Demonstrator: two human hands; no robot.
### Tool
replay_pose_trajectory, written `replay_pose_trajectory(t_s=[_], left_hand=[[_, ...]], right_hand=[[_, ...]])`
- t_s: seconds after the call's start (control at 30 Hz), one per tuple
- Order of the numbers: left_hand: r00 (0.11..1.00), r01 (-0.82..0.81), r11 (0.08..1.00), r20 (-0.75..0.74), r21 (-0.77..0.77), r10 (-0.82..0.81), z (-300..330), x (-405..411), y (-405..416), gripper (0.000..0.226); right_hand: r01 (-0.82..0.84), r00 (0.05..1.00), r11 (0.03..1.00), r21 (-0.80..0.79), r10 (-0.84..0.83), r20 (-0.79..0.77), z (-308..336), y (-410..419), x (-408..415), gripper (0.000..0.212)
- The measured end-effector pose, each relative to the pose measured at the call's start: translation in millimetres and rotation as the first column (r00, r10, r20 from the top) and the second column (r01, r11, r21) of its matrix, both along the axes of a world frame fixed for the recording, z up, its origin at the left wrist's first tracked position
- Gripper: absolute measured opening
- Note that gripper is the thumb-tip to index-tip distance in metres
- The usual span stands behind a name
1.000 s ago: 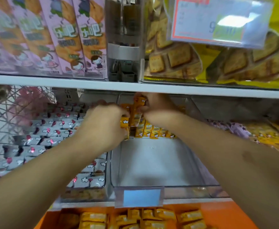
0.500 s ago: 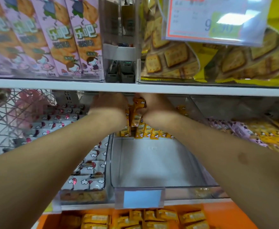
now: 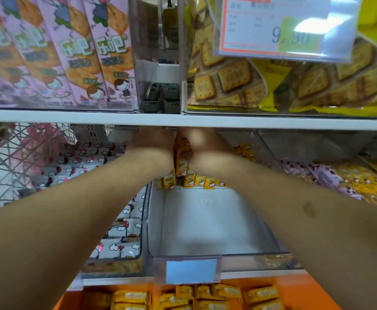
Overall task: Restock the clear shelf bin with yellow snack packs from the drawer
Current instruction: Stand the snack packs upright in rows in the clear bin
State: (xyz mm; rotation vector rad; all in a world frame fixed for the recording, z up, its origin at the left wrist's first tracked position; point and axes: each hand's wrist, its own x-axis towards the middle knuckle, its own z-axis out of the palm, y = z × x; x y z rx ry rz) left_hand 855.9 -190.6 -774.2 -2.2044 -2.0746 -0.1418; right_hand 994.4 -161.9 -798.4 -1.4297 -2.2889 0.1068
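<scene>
Shop shelving fills the frame; mid-frame, both hands, left hand (image 3: 153, 148) and right hand (image 3: 202, 148), clasp yellow snack packs (image 3: 181, 161) deep in the clear shelf bin (image 3: 205, 222). Best stood upright, snug against the back row.

bin (image 3: 205, 222): clear smooth plastic, looking glossy | yellow packs (image 3: 200, 181) by the hands: shiny foil-ish film | shelf edge (image 3: 71, 116): matt white

1. Your near clear bin (image 3: 205, 256) floor lies bare, open from above.
2. Far end: upright yellow snack packs (image 3: 200, 181) block it.
3. The upper shelf (image 3: 71, 116) edge caps your reach overhead.
</scene>
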Motion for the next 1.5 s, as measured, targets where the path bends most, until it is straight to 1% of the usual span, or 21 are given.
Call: replay_pose_trajectory(t_s=[0.1, 0.2, 0.3, 0.37, 0.43, 0.47, 0.57, 0.67, 0.8, 0.9, 1.0, 1.07, 1.13, 1.2, 1.33, 1.4, 1.5], left_hand=[[1.000, -0.005, 1.000, -0.023, -0.015, 0.004, 1.1, 0.2, -1.6, 0.033], [1.000, -0.016, 1.000, -0.016, -0.025, 0.016, 0.9, 0.5, -1.5, 0.034], [0.999, -0.031, 0.999, -0.018, -0.020, 0.030, 0.6, 0.9, -0.7, 0.036], [0.999, -0.033, 0.999, -0.033, -0.010, 0.033, -0.1, 1.4, 0.2, 0.038], [0.999, -0.041, 0.999, -0.032, -0.022, 0.040, 0.3, 1.1, 1.0, 0.041], [0.998, -0.054, 0.998, -0.022, -0.034, 0.053, 1.3, 0.3, 1.4, 0.044], [0.997, -0.080, 0.995, -0.005, -0.058, 0.080, 2.1, -1.1, 2.9, 0.050], [0.998, -0.060, 0.998, -0.025, -0.036, 0.059, 0.2, 1.4, 3.5, 0.042], [0.995, -0.078, 0.995, -0.071, -0.062, 0.073, 4.2, 2.2, 2.8, 0.047], [0.995, -0.054, 0.998, -0.088, -0.037, 0.051, 3.1, 1.6, 4.1, 0.042], [0.997, -0.010, 1.000, -0.073, 0.024, 0.012, -1.2, 3.7, 3.7, 0.026], [0.995, -0.014, 1.000, -0.102, 0.017, 0.015, -1.4, 4.4, 2.4, 0.024], [0.990, -0.028, 0.999, -0.142, -0.034, 0.023, 0.5, 5.2, 1.0, 0.030], [0.985, -0.031, 0.996, -0.172, -0.080, 0.017, 3.3, 5.6, -0.1, 0.039], [0.985, -0.016, 0.996, -0.172, -0.088, 0.001, 3.8, 3.9, 0.4, 0.042], [0.988, -0.014, 0.996, -0.158, -0.088, 0.000, 3.4, 2.8, 0.7, 0.042], [0.991, -0.008, 0.996, -0.134, -0.090, -0.004, 3.3, 1.8, 0.6, 0.042]], right_hand=[[0.023, 0.999, 0.997, 0.069, -0.026, 0.047, -4.3, 1.7, 1.1, 0.036], [0.006, 0.999, 0.994, 0.105, -0.011, 0.052, -14.0, 2.6, 3.9, 0.037], [-0.035, 0.999, 0.984, 0.177, 0.029, 0.039, -25.7, 7.6, 4.2, 0.036], [-0.041, 0.998, 0.983, 0.177, 0.033, 0.046, -30.3, 11.1, 2.7, 0.037], [-0.018, 0.998, 0.988, 0.152, 0.007, 0.067, -30.8, 10.7, 0.5, 0.032], [-0.002, 0.998, 0.990, 0.140, -0.005, 0.055, -31.1, 10.9, 0.6, 0.032], [0.013, 1.000, 0.992, 0.122, -0.015, 0.017, -34.6, 12.3, 4.9, 0.043], [-0.020, 1.000, 0.977, 0.211, 0.019, 0.003, -43.8, 12.5, 7.2, 0.042], [0.011, 1.000, 0.958, 0.288, -0.012, 0.003, -50.4, 12.3, 4.9, 0.046], [0.007, 1.000, 0.969, 0.249, -0.008, 0.005, -48.6, 13.0, 3.6, 0.050], [0.006, 1.000, 0.988, 0.152, -0.004, -0.013, -45.5, 11.1, 6.6, 0.062], [-0.006, 0.999, 0.993, 0.117, 0.010, -0.039, -46.8, 7.7, 11.4, 0.070], [-0.014, 0.998, 0.993, 0.120, 0.021, -0.060, -49.8, 4.4, 14.7, 0.073], [-0.008, 0.997, 0.990, 0.144, 0.018, -0.074, -53.6, 2.5, 14.4, 0.073], [0.003, 0.992, 0.977, 0.212, 0.023, -0.123, -60.7, 3.3, 8.8, 0.061], [0.005, 0.987, 0.979, 0.206, 0.027, -0.156, -59.8, 3.0, 8.4, 0.058], [-0.004, 0.991, 0.989, 0.150, 0.024, -0.135, -55.8, 2.2, 10.1, 0.059]])
